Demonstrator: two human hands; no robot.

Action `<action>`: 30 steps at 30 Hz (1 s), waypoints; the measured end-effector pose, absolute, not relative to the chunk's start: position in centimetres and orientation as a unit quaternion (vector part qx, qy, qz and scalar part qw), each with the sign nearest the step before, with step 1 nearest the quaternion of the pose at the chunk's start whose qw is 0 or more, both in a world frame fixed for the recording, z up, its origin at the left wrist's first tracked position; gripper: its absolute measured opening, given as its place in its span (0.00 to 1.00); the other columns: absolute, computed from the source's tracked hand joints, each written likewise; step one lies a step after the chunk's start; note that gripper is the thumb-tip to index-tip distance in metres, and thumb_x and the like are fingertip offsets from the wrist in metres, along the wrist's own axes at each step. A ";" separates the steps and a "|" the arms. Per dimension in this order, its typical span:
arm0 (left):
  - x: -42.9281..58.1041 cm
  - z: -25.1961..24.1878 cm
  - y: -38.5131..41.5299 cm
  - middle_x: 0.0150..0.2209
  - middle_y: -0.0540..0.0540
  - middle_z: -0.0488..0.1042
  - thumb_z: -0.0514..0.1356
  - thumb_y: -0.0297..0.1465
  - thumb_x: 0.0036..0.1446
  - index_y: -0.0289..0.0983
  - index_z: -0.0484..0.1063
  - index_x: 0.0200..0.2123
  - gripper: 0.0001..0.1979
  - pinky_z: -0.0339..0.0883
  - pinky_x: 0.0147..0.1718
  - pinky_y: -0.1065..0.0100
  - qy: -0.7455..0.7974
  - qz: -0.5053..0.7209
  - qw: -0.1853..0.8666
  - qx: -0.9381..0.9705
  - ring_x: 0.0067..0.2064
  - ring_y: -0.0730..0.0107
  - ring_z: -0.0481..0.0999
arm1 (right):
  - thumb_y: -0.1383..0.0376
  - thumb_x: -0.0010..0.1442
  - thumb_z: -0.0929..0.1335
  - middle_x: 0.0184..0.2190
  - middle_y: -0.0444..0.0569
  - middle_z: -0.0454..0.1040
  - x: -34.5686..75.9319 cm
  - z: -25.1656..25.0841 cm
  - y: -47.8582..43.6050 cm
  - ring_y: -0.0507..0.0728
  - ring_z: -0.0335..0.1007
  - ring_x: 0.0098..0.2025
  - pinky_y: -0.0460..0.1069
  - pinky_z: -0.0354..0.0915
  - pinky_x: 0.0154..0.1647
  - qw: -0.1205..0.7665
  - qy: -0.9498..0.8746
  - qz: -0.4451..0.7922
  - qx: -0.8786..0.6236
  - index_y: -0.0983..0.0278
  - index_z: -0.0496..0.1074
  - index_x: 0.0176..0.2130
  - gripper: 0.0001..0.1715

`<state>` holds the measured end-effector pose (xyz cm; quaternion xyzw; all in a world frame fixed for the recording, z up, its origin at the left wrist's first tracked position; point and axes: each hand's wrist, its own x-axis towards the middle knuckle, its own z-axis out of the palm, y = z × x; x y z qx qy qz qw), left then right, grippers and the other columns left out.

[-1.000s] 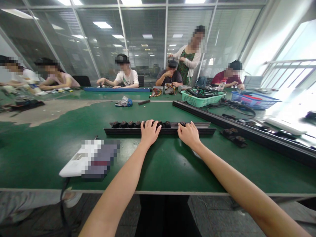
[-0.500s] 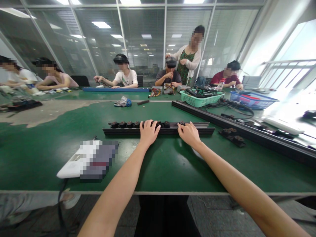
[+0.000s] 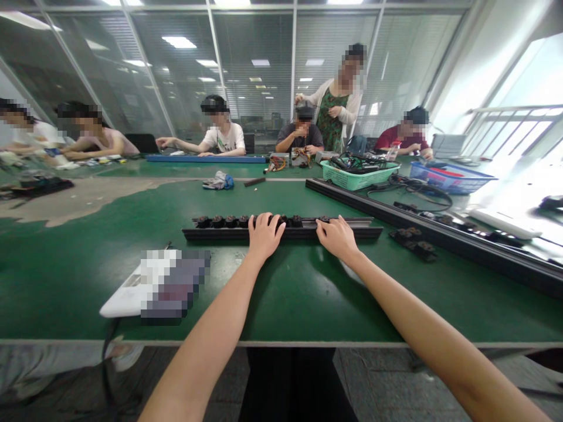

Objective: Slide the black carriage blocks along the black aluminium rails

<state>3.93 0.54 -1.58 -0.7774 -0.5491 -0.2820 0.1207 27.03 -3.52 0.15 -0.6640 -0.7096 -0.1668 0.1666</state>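
Head view. The left hand (image 3: pixel 265 236) lies palm down over the black rail (image 3: pixel 220 234), fingers slightly spread and curled across its top, among a row of round black fittings (image 3: pixel 217 221). The right hand (image 3: pixel 337 238) rests on the same rail further right, fingers close together. Neither shows a clear pinch; cannot tell whether they grip or only press.

The rail lies crosswise on the green table (image 3: pixel 65 281), directly under both hands. The fittings run along it from its left part up to the left hand, some hidden by the fingers, and one more shows just past the right fingertips. Beyond the right hand, the rail's end shows no fittings. More loose black fittings (image 3: pixel 413 242) lie just right of the right hand, beside a long black rail (image 3: pixel 440 234) angling away.

Edges and room: green table surface runs between the wrists and the near edge. A white, pixelated device (image 3: pixel 127 299) sits left of the left forearm, well apart from the rail's left end. A green basket (image 3: pixel 358 179) stands beyond the hands.
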 end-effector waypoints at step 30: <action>4.0 -1.5 0.5 0.62 0.38 0.73 0.47 0.43 0.74 0.42 0.74 0.61 0.23 0.46 0.71 0.43 -0.546 -0.287 0.124 -0.777 0.66 0.51 0.67 | 0.59 0.75 0.56 0.41 0.59 0.83 27.4 0.7 -3.7 0.58 0.79 0.45 0.54 0.54 0.70 0.157 -0.680 -0.162 -0.698 0.65 0.85 0.45 0.31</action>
